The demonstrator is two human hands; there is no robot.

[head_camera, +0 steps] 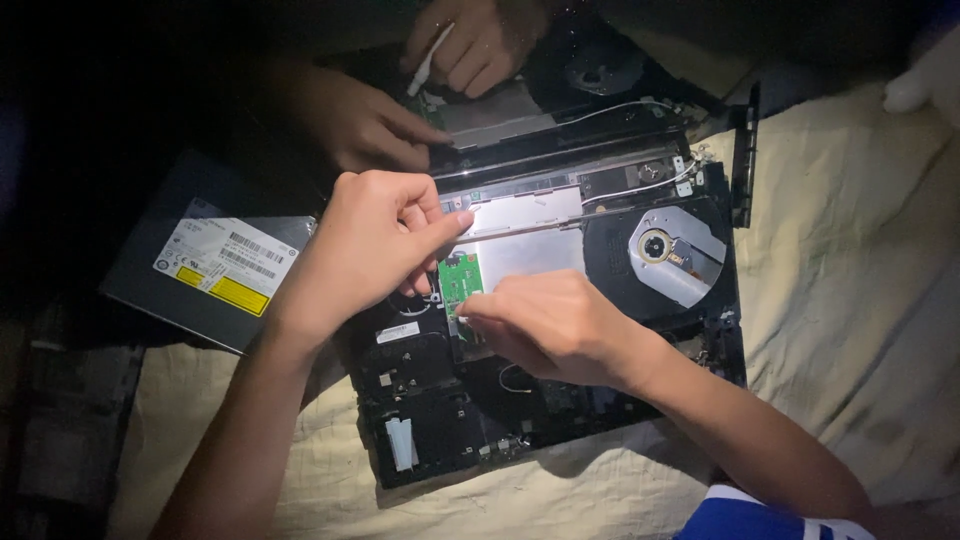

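A dismantled black device chassis (420,400) lies open on a beige cloth. My left hand (365,250) is curled over its left side and grips what looks like a thin metal tool (540,227), whose shaft lies across a silver plate (530,255). My right hand (555,325) reaches in from the right, and its fingertips pinch the lower edge of a small green circuit board (460,278). To the right sits a disc tray with a round spindle (655,246).
Another person's two hands (365,125) work at the far edge of the chassis, one holding a white stick (430,58). A flat grey drive casing with a label (210,268) lies at the left. The beige cloth (850,280) covers the surface; the surroundings are dark.
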